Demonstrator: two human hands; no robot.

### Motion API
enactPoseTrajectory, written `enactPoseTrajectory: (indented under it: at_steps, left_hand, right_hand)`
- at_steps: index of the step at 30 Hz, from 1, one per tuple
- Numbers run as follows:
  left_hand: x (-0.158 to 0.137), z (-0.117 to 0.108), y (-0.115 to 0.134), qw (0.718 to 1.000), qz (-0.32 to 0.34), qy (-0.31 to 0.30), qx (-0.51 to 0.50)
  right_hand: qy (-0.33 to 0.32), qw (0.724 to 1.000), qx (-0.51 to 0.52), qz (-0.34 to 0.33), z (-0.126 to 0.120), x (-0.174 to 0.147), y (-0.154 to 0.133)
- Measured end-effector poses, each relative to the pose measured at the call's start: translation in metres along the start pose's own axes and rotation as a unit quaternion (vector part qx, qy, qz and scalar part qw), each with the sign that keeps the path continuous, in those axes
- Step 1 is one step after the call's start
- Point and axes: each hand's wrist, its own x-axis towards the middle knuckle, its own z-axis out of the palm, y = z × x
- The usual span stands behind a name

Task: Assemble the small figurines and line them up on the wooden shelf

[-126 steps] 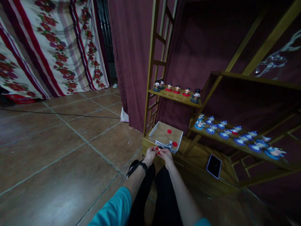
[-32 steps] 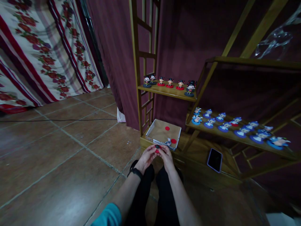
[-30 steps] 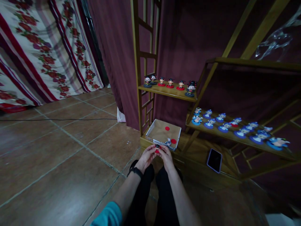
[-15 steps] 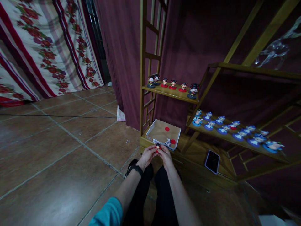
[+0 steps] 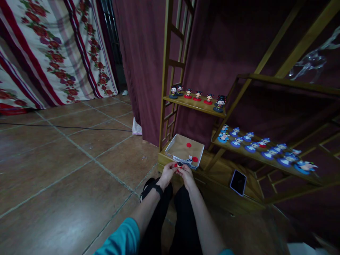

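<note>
Between my two hands is a small figurine (image 5: 179,165) with black hair and red on its body. My left hand (image 5: 168,173) grips it from the left, fingers closed, and my right hand (image 5: 186,174) pinches it from the right. Both hands are just in front of an open shallow box (image 5: 173,151) on the low wooden cabinet. In that box lie a red disc (image 5: 188,145), another red disc (image 5: 194,159) and a black-and-white piece (image 5: 189,159) too small to name. My fingers cover part of the figurine.
An upper shelf (image 5: 195,104) holds several red-based and dark-based figurines. On a lower right shelf (image 5: 255,152) stand several blue-based ones. A phone (image 5: 238,182) lies on the cabinet. A clear animal ornament (image 5: 309,65) is at upper right; a black cable (image 5: 66,126) crosses the tiled floor.
The figurine has been turned slightly between my fingers, its face now less visible. Both hands stay in nearly the same place, and the view has shifted a little.
</note>
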Motion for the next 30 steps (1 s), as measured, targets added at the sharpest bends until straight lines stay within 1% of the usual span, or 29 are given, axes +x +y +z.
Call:
enactPoseTrajectory:
  at_steps: [7,12,14,16,18,20,23,26,28,30]
  left_hand:
    - [0.005,-0.003,-0.006,0.997,0.027,0.002,0.066]
    - [0.008,-0.004,-0.013,0.992,0.069,0.002,0.103]
    - [0.007,-0.004,-0.014,0.984,0.095,-0.006,0.150]
    - [0.005,-0.004,-0.013,0.965,0.130,-0.020,0.226]
    - [0.000,-0.005,-0.010,0.932,0.170,-0.040,0.317]
    - [-0.006,-0.004,-0.004,0.886,0.207,-0.062,0.410]
    - [-0.016,-0.003,0.009,0.802,0.240,-0.088,0.541]
    - [-0.023,-0.002,0.022,0.709,0.244,-0.107,0.653]
    - [-0.024,-0.002,0.027,0.653,0.246,-0.115,0.706]
    - [-0.024,-0.003,0.029,0.609,0.259,-0.114,0.741]
  right_hand:
    - [0.012,1.000,0.000,0.017,0.003,-0.001,-0.004]
    - [0.003,1.000,0.019,0.019,0.001,-0.001,-0.002]
    - [0.004,1.000,0.023,0.021,-0.001,0.000,-0.001]
    - [0.006,0.999,0.026,0.025,-0.002,0.000,0.000]
    - [0.011,0.999,0.028,0.024,-0.003,0.001,0.000]
    - [0.020,0.999,0.027,0.019,-0.003,0.001,0.000]
    - [0.028,0.999,0.029,0.010,-0.003,0.002,0.001]
    - [0.033,0.999,0.035,0.010,-0.005,0.004,0.004]
    - [0.037,0.999,0.030,0.014,-0.006,0.006,0.006]
    - [0.039,0.999,0.024,0.017,-0.007,0.007,0.009]
